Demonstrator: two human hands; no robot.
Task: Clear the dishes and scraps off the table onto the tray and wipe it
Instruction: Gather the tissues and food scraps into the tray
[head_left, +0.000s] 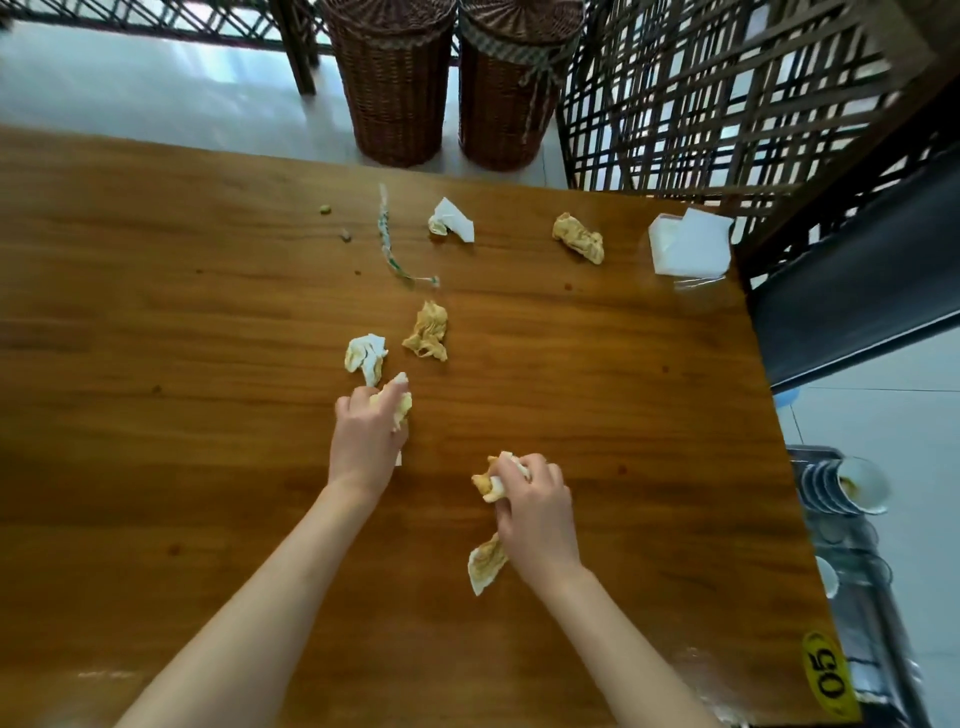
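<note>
My left hand grips a crumpled yellow-stained napkin at the middle of the wooden table. My right hand holds stained napkins, one sticking out above the fingers and one hanging below the palm. Loose on the table lie more crumpled napkins: a white-yellow one, a yellow one, a white one and a yellow one farther back. A twisted straw wrapper lies at the back. Clean white napkins sit at the far right corner.
A metal tray with stacked dishes and a used cup stands right of the table. Small crumbs dot the back left. Two wicker baskets and a wooden lattice screen stand beyond the table. A yellow "05" sticker marks the near right corner.
</note>
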